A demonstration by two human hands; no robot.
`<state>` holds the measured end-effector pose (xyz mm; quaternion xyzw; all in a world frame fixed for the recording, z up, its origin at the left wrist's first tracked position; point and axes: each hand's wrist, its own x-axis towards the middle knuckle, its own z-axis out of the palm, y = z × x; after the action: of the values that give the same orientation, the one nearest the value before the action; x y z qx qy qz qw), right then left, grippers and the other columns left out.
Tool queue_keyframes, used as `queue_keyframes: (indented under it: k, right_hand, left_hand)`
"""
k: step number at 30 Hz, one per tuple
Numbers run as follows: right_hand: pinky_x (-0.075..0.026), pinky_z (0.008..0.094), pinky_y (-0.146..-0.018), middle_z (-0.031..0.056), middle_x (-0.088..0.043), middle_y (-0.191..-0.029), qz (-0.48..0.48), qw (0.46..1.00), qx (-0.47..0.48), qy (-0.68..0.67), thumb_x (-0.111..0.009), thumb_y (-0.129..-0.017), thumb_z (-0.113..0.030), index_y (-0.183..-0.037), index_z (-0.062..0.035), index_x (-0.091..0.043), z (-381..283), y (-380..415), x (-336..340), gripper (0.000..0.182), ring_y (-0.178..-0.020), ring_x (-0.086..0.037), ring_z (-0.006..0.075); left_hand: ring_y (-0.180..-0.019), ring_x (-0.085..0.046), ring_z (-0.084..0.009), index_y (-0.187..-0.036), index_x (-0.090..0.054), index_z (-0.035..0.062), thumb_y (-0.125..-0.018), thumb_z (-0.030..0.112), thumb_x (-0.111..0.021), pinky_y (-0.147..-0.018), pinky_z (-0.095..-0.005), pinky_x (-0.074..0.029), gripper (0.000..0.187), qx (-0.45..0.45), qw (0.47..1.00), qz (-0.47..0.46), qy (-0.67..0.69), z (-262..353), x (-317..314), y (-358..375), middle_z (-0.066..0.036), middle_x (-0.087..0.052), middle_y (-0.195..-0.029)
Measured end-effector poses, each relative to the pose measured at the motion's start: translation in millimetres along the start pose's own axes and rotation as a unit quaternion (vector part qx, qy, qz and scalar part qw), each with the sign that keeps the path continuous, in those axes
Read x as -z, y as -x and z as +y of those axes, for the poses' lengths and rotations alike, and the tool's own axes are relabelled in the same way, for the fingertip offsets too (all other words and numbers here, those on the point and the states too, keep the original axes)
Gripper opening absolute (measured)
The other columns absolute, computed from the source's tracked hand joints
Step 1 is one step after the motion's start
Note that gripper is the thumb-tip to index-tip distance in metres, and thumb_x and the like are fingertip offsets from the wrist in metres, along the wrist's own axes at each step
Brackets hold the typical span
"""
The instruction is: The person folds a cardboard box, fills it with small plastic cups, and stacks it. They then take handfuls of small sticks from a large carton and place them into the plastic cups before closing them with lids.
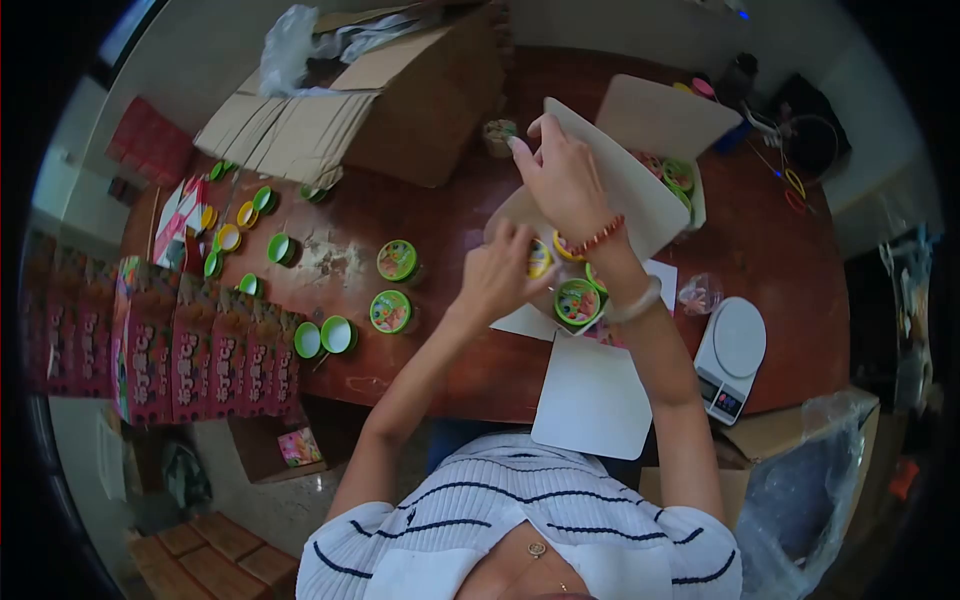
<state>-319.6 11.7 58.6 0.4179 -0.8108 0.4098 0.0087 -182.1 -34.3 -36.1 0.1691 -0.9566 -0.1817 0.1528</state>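
An open white box (590, 390) lies in front of me, its near flap hanging over the table edge. Green-lidded and yellow-lidded tubs sit inside, among them a green one (577, 302) and a yellow one (539, 259). My left hand (497, 268) is over the box's left side beside the yellow lid, fingers bent; whether it grips anything is unclear. Above the box, my right hand (560, 170) is at the raised white flap (640, 190), thumb and fingers apart. Two green-lidded tubs, one (397, 260) behind the other (390, 312), stand left of my left hand.
Pink printed boxes (205, 350) line the left side. Small green and yellow cups (281, 249) are scattered nearby. A large cardboard box (400, 100) stands behind, a second white box (697, 205) at back right, and a scale (732, 350) at right.
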Motion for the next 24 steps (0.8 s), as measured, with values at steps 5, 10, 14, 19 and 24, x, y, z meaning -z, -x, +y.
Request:
queue_keyframes:
  k: [5,10,14,19,24]
  right_hand:
    - [-0.044,0.0521,-0.108,0.0358,-0.045,-0.140,-0.141,0.961,-0.121,0.206,-0.080,-0.078,-0.043,-0.137,0.0096,-0.037,78.7,-116.9,-139.6,0.090,-0.128,-0.048,0.0514]
    - [-0.048,0.0502,-0.104,0.0305,-0.050,-0.137,-0.138,0.962,-0.155,0.175,-0.083,-0.076,-0.042,-0.138,0.0066,-0.035,135.4,-144.0,-183.2,0.092,-0.124,-0.053,0.0475]
    - [-0.051,0.0486,-0.099,0.0316,-0.059,-0.125,-0.094,0.976,-0.154,0.119,-0.084,-0.073,-0.042,-0.129,0.0012,-0.043,133.5,-140.1,-190.3,0.082,-0.116,-0.061,0.0459]
    - [-0.055,0.0429,-0.092,0.0261,-0.064,-0.120,-0.066,0.996,-0.068,-0.010,-0.085,-0.074,-0.033,-0.125,-0.0023,-0.050,48.0,-79.1,-113.8,0.070,-0.113,-0.065,0.0361]
    - [-0.053,0.0321,-0.094,0.0067,-0.062,-0.122,-0.162,0.892,-0.013,-0.422,-0.073,-0.083,-0.009,-0.134,-0.0051,-0.052,-15.7,21.9,-56.4,0.056,-0.111,-0.061,0.0159]
  left_hand:
    - [-0.089,-0.069,-0.0417,-0.110,-0.066,0.0044,-0.091,0.050,-0.066,-0.076,-0.0512,-0.056,0.050,0.014,0.987,-0.039,0.158,-22.5,34.7,20.5,-0.021,-0.068,-0.106]
    - [-0.100,-0.066,-0.0430,-0.108,-0.065,-0.0048,-0.092,0.023,-0.065,-0.083,-0.0484,-0.055,0.032,0.295,0.938,0.178,-0.035,-209.0,126.9,35.7,-0.030,-0.067,-0.112]
    - [-0.133,-0.039,-0.0550,-0.140,-0.041,-0.0054,-0.088,0.026,-0.069,-0.113,-0.0586,-0.030,0.067,0.531,0.780,0.302,-0.137,-407.3,78.4,49.0,-0.038,-0.052,-0.129]
    - [-0.117,-0.054,-0.0508,-0.141,-0.044,-0.0071,-0.085,0.028,-0.076,-0.101,-0.0488,-0.047,0.073,0.410,0.867,0.281,-0.045,-388.2,97.7,63.7,-0.035,-0.050,-0.126]
    - [-0.116,-0.063,-0.0380,-0.136,-0.052,0.0000,-0.078,0.026,-0.082,-0.100,-0.0454,-0.050,0.070,0.088,0.948,0.302,0.049,-235.5,143.6,69.7,-0.026,-0.062,-0.125]
